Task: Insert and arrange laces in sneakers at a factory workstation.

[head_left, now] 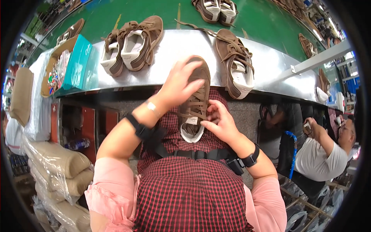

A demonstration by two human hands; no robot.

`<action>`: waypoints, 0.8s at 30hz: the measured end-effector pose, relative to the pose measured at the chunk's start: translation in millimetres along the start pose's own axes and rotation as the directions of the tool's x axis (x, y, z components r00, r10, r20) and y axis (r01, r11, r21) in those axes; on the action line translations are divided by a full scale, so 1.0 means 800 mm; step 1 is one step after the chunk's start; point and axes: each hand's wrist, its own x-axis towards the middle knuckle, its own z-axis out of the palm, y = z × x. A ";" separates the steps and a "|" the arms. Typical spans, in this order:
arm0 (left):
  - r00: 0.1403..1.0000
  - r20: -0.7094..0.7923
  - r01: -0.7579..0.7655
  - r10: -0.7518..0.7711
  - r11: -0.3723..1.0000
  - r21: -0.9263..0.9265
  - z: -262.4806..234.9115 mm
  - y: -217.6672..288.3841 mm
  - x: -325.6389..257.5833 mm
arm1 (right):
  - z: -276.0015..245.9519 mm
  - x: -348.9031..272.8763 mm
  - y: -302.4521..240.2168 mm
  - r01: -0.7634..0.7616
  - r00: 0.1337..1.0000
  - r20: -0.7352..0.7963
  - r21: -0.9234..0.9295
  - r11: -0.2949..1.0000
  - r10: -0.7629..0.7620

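A brown sneaker (195, 101) with brown laces and a pale lining lies sole down, its heel end on my lap and its toe over the table's near edge. My left hand (178, 86) reaches across its toe and upper laces, fingers apart and slightly blurred. Curled against the sneaker's right side, by the lower lacing, is my right hand (221, 120); its fingers close on that side, and whether a lace is pinched there is hidden. Right of it on the metal table stands another brown sneaker (234, 63), a long lace trailing off its toe. A brown pair (136, 46) stands on the left.
The shiny metal table edge (177, 42) borders a green conveyor belt (162, 8) carrying more shoes (215, 11). A teal box (73, 63) of small items sits left. Wrapped brown bundles (63, 162) are stacked lower left. A metal bar (320, 60) crosses right, near a seated co-worker (322, 154).
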 end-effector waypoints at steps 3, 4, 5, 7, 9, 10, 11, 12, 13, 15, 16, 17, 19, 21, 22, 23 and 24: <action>0.977 0.178 0.128 -0.117 0.990 -0.057 -0.040 0.012 -0.059 | -0.017 -0.020 -0.007 -0.133 0.979 0.156 0.008 0.991 0.130; 0.936 0.293 0.248 -0.194 0.956 -0.159 -0.051 0.010 -0.083 | -0.022 -0.021 0.004 -0.137 0.981 0.142 0.025 0.990 0.132; 0.735 0.555 0.511 -0.389 0.856 -0.076 -0.065 0.014 -0.100 | -0.029 -0.022 0.020 -0.145 0.970 0.200 0.018 0.989 0.139; 0.469 0.732 0.642 -0.494 0.760 0.101 -0.085 0.030 -0.140 | -0.033 -0.012 0.024 -0.209 0.934 0.308 0.066 0.976 0.179; 0.473 0.776 0.570 -0.418 0.817 0.093 -0.096 0.045 -0.164 | -0.034 0.004 0.014 -0.073 0.928 0.356 -0.126 0.989 0.114; 0.442 0.813 0.568 -0.379 0.820 0.073 -0.102 0.053 -0.164 | -0.032 0.011 0.011 0.095 0.898 0.436 -0.317 0.944 0.055; 0.461 0.836 0.520 -0.297 0.854 0.016 -0.102 0.056 -0.158 | -0.029 0.014 0.011 0.157 0.898 0.440 -0.369 0.916 0.024; 0.453 0.839 0.518 -0.301 0.855 0.027 -0.103 0.061 -0.152 | -0.023 0.010 0.010 0.156 0.900 0.435 -0.359 0.920 0.018; 0.447 0.850 0.561 -0.278 0.828 -0.024 -0.101 0.064 -0.141 | -0.023 0.009 0.009 0.159 0.898 0.437 -0.422 0.893 0.047; 0.467 0.868 0.635 -0.170 0.748 -0.195 -0.111 0.071 -0.120 | -0.025 0.005 0.011 0.183 0.899 0.437 -0.443 0.878 0.033; 0.470 0.869 0.627 -0.158 0.752 -0.202 -0.119 0.080 -0.108 | -0.036 0.001 0.003 0.179 0.903 0.427 -0.452 0.874 0.036; 0.556 0.829 0.624 -0.068 0.692 -0.362 -0.128 0.089 -0.097 | -0.053 -0.003 -0.016 0.215 0.901 0.432 -0.368 0.905 -0.039; 0.658 0.753 0.623 0.030 0.540 -0.566 -0.144 0.098 -0.090 | -0.082 -0.007 -0.074 0.265 0.859 0.481 -0.127 0.956 -0.175; 0.508 0.853 0.796 -0.120 0.444 -0.411 -0.138 0.096 -0.080 | -0.088 -0.009 -0.129 0.253 0.752 0.591 0.148 0.956 -0.291; 0.330 0.912 0.904 -0.244 0.361 -0.230 -0.126 0.098 -0.074 | -0.071 -0.007 -0.149 0.225 0.671 0.656 0.266 0.937 -0.347; 0.334 0.915 0.911 -0.228 0.326 -0.251 -0.105 0.098 -0.070 | -0.043 -0.005 -0.165 0.226 0.611 0.698 0.300 0.927 -0.374; 0.340 0.919 0.914 -0.199 0.298 -0.274 -0.082 0.100 -0.068 | -0.014 -0.002 -0.180 0.227 0.557 0.731 0.323 0.919 -0.395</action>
